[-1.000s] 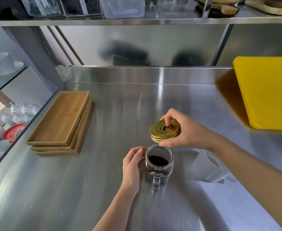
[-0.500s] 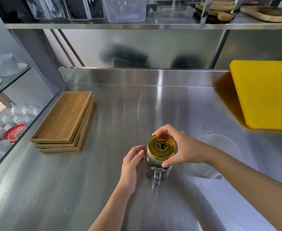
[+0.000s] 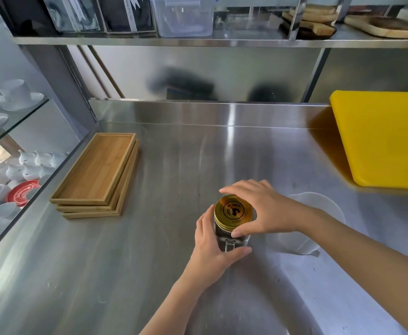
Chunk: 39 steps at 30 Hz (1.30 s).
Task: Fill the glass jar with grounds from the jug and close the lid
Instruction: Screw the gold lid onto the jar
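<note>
Left hand wrapped round the glass jar — right hand arched, fingers gripping the gold lid.

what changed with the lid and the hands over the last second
The right hand brought the gold lid down from above the open glass jar onto its mouth and now grips its rim. The left hand, earlier only resting against the jar's side, has wrapped around it. The jar, the white jug, the wooden trays and the yellow board stayed in place.
</note>
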Each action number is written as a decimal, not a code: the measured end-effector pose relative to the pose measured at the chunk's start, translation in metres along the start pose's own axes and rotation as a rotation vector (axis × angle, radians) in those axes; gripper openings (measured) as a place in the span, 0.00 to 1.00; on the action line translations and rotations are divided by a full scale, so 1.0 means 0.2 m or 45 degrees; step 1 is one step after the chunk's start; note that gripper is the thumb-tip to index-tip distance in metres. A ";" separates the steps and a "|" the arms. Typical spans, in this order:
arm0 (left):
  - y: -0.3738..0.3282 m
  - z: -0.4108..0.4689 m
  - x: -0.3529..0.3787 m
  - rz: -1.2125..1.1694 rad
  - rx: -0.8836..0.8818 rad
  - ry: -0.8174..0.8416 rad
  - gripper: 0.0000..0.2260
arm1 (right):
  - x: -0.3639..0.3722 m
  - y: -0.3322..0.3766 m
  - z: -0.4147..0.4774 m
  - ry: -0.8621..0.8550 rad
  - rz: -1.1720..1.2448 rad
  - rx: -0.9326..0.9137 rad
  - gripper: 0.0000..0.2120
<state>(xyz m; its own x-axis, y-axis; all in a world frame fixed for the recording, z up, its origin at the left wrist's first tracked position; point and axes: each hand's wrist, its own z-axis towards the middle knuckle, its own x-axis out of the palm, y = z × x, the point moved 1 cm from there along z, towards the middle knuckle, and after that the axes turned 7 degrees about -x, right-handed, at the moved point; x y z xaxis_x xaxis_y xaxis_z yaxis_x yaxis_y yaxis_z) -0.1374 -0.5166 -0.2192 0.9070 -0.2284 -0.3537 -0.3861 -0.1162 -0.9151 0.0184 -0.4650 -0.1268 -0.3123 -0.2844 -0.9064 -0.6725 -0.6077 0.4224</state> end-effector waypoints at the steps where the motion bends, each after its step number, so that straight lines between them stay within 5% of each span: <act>1: -0.01 0.00 0.01 0.015 0.001 -0.041 0.46 | -0.01 0.00 0.01 0.021 -0.121 -0.010 0.37; 7: -0.06 0.02 0.06 0.023 -0.026 -0.176 0.45 | 0.00 0.03 0.08 0.093 -0.455 -0.011 0.38; 21: -0.04 0.04 0.05 0.020 -0.065 -0.126 0.43 | -0.07 0.03 0.16 0.498 -0.111 -0.050 0.33; 26: -0.04 0.04 0.06 0.021 -0.046 -0.119 0.43 | -0.08 0.07 0.16 0.370 -0.483 0.048 0.28; 30: -0.04 0.04 0.06 0.060 -0.021 -0.095 0.42 | -0.04 0.10 0.15 0.135 -0.768 0.067 0.36; 36: -0.04 0.04 0.06 0.033 -0.036 -0.124 0.42 | -0.12 0.06 0.14 0.542 -0.215 0.038 0.32; 39: -0.03 0.05 0.06 0.055 -0.032 -0.131 0.41 | -0.12 0.07 0.14 0.559 -0.200 -0.007 0.30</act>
<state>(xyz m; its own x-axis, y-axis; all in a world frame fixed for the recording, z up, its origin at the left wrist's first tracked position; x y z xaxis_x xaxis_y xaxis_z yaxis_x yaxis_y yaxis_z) -0.1228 -0.5094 -0.2197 0.9016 -0.1331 -0.4116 -0.4278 -0.1330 -0.8940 -0.0016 -0.4460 -0.0992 0.1076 -0.4749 -0.8735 -0.6849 -0.6722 0.2811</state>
